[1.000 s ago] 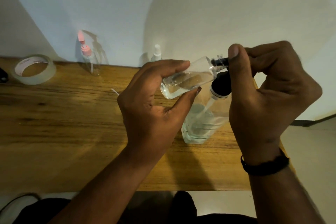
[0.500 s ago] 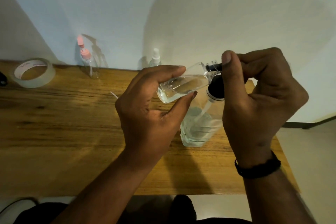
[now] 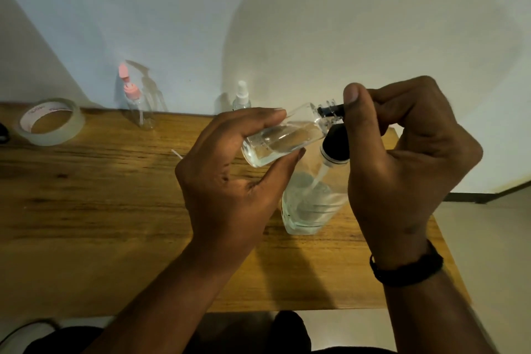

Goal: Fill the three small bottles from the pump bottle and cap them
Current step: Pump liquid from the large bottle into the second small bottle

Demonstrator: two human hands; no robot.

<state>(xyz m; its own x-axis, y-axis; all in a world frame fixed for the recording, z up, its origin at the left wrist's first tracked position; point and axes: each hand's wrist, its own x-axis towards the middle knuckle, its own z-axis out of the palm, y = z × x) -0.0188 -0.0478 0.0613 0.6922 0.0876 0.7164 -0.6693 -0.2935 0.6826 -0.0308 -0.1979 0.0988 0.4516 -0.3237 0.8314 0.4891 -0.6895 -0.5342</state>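
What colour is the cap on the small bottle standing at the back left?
Pink: the cap on that small bottle shows in the head view.

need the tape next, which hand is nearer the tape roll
Left. The left hand holds the small bottle mid-table, with bare table between it and the tape roll at the far left; the right hand is farther right.

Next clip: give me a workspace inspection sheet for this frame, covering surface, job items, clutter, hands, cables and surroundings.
Surface: brown wooden table, grain visible.
Job's things: small clear bottle tilted, partly filled, mouth at black pump nozzle; large clear pump bottle upright; pink-capped small bottle and white-capped spray bottle at the wall.
Clutter: clear tape roll.
Hands: left hand holds the tilted bottle; right hand grips the pump head.
Cables: nothing seen.
Surroundings: pale wall.
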